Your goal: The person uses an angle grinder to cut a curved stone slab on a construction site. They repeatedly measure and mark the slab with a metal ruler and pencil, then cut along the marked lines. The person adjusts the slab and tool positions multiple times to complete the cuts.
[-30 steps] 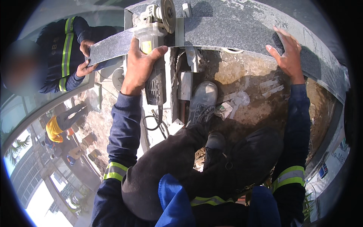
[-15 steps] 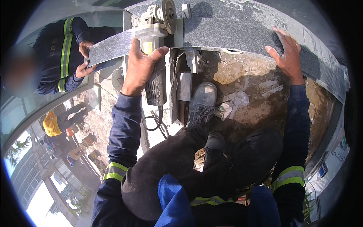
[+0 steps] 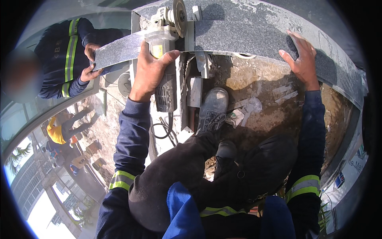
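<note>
My left hand (image 3: 152, 71) is wrapped round the body of an angle grinder (image 3: 165, 89), whose disc (image 3: 180, 18) stands upright at the far end. The grinder lies across a speckled grey stone slab (image 3: 242, 38), with the disc beside a joint or narrow strip in the stone. Farther right, my right hand (image 3: 303, 59) rests on the slab with fingers spread, the thumb at its near edge. A co-worker's two hands (image 3: 89, 63) grip the left end of a speckled grey stone piece (image 3: 115, 51). Whether the disc spins or touches the stone, I cannot tell.
My boot (image 3: 215, 107) stands on dirt below the slab, near scraps and a crumpled wrapper (image 3: 251, 105). The grinder's black cord (image 3: 161, 133) loops beside a narrow ledge. Left, a person in a yellow top (image 3: 56, 130) is farther off. A pale ledge (image 3: 318, 44) curves behind the slab.
The grinder and my left hand have shifted very slightly to the right. My right hand and the co-worker's hands keep nearly the same places.
</note>
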Demonstrator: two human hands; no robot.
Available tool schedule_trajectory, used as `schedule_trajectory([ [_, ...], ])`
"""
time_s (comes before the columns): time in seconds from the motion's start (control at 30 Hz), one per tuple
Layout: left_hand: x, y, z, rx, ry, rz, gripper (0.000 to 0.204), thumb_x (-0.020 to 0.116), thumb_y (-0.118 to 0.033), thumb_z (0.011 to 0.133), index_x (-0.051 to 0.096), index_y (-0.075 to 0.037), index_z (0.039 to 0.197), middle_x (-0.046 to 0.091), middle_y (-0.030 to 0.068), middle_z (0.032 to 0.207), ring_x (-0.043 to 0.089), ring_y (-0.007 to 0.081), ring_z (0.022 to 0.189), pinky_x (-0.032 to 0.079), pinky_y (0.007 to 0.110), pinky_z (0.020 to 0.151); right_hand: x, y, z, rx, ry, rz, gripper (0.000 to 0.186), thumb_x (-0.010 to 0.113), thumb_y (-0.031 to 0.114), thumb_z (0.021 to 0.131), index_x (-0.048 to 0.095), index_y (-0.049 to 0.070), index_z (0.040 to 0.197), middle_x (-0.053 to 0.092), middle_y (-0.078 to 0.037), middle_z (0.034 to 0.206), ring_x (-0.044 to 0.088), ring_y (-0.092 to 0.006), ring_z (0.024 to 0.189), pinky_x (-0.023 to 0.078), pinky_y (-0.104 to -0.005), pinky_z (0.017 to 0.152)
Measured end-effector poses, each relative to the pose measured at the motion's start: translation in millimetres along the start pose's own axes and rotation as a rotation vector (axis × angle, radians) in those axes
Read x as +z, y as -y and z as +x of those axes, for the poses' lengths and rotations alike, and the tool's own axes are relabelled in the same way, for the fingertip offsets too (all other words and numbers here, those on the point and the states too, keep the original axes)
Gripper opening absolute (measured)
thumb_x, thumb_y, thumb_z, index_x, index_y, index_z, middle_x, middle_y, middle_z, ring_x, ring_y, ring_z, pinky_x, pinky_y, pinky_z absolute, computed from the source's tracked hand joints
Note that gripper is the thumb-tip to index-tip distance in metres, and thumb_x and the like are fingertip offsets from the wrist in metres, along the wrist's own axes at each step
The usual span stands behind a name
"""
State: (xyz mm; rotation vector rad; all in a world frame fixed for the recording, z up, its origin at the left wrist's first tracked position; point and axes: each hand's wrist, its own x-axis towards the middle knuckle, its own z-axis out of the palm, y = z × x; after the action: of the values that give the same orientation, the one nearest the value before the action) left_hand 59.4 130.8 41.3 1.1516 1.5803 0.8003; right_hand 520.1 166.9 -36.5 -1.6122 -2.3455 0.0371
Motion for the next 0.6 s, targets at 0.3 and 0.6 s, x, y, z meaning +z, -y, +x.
schedule_trajectory([
  [0.3, 0.8, -0.6, 0.8, -0.002, -0.010, 0.048, 0.063, 0.084, -0.023, 0.082, 0.051, 0.006, 0.128, 0.069, 0.0160, 0.110, 0.067, 0.0188, 0.093, 0.056, 0.032, 0.082, 0.7, 1.1, -0.4, 0.004, -0.006, -0.004, 0.072, 0.069, 0.060, 0.091, 0.057, 0.018, 0.148, 0.060, -0.010, 0.142, 0.051, -0.0312, 0.136, 0.027, -0.0543, 0.118],
  [0.6, 2.2, -1.5, 4.8, 0.036, -0.025, 0.104, 0.061, 0.084, -0.023, 0.082, 0.052, 0.005, 0.126, 0.069, 0.0156, 0.110, 0.067, 0.0187, 0.093, 0.056, 0.032, 0.082, 1.4, 0.1, -0.7, 0.003, -0.002, 0.015, 0.073, 0.069, 0.062, 0.091, 0.057, 0.018, 0.148, 0.060, -0.010, 0.143, 0.051, -0.0305, 0.136, 0.027, -0.0537, 0.119],
])
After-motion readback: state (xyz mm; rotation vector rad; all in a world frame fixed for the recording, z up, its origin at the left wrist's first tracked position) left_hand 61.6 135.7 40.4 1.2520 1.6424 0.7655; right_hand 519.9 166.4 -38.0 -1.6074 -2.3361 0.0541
